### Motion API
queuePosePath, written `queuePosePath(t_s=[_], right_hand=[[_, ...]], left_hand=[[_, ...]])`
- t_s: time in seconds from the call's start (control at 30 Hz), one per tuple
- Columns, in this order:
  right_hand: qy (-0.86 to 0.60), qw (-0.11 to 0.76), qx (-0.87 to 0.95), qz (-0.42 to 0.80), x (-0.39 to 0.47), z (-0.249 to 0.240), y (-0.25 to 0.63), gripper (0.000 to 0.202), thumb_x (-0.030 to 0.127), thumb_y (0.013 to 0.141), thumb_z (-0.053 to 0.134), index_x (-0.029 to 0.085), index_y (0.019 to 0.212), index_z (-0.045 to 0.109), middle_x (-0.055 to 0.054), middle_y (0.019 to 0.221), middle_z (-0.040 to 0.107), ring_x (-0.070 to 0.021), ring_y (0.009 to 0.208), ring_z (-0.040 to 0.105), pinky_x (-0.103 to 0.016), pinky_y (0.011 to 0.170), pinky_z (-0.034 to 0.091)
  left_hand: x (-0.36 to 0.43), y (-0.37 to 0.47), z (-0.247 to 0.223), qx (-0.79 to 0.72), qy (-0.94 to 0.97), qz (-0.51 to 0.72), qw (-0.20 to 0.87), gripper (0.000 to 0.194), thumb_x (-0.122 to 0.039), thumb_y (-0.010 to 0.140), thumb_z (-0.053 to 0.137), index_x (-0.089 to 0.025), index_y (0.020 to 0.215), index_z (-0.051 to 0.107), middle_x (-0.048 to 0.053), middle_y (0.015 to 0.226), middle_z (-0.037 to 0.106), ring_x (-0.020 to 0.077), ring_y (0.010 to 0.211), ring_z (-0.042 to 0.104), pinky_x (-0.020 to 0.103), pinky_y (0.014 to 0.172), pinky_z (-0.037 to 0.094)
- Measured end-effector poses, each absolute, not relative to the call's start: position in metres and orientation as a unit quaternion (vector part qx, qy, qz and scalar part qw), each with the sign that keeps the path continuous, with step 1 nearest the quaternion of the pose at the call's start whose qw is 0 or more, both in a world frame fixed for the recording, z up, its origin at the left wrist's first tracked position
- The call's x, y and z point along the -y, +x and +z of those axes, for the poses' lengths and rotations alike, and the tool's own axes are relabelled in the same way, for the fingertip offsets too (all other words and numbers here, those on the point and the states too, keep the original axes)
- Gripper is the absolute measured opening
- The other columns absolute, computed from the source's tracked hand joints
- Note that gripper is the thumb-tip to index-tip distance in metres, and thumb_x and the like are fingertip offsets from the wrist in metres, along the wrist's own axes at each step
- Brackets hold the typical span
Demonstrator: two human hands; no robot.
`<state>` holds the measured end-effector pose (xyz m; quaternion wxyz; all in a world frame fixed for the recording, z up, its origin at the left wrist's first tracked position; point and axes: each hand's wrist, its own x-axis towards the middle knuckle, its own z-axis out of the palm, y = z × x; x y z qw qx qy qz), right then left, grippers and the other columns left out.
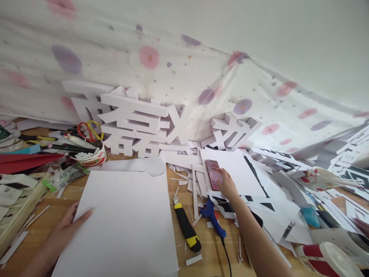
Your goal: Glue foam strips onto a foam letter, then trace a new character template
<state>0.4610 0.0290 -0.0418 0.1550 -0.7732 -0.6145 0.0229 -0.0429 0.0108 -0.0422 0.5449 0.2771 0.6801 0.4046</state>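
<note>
A: Why does our left grip (67, 227) pinch the white board's (123, 227) edge?
B: Presumably to steady it on the counter (36, 236); our right grip (227, 185), loosely spread, touches the smartphone (212, 174) on white paper (238, 167).

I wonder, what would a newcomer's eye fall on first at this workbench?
Probably the white cut-out characters standing before the flowered wall covering at the back. Next, the large white board at the front, with the left hand at its left edge, and the phone at the right hand, beyond a blue glue gun.
</note>
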Motion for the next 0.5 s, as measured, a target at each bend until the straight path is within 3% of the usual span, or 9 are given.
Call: queuePosePath(t_s=[0.17,0.37,0.5], right_hand=[[-0.754,0.181,0.632,0.002,-0.008,-0.055,0.460,0.043,0.015,0.071,0.036,0.016,0.115,0.036,-0.010,0.120,0.055,-0.0240,0.123,0.039,-0.043,0.098,0.037],[-0.713,0.178,0.677,-0.036,-0.005,-0.065,0.458,0.045,0.019,0.074,0.038,0.013,0.118,0.034,-0.013,0.120,0.053,-0.0255,0.125,0.035,-0.044,0.100,0.034],[-0.702,0.140,0.697,-0.030,-0.010,-0.062,0.454,0.044,0.019,0.074,0.038,0.015,0.118,0.038,-0.010,0.120,0.053,-0.0257,0.128,0.030,-0.046,0.103,0.029]], left_hand=[[-0.008,-0.047,-0.040,-0.668,0.270,0.401,0.566,0.077,-0.049,0.037,0.081,-0.027,0.104,0.049,-0.005,0.074,0.069,0.0218,0.069,0.066,0.025,0.054,0.053],[-0.005,-0.040,-0.028,-0.657,0.287,0.418,0.558,0.086,-0.050,0.032,0.082,-0.028,0.108,0.048,-0.006,0.071,0.069,0.0185,0.053,0.062,0.027,0.053,0.053],[-0.002,-0.036,-0.021,-0.652,0.292,0.443,0.542,0.087,-0.051,0.034,0.081,-0.027,0.111,0.048,-0.004,0.079,0.070,0.0190,0.056,0.063,0.026,0.051,0.052]])
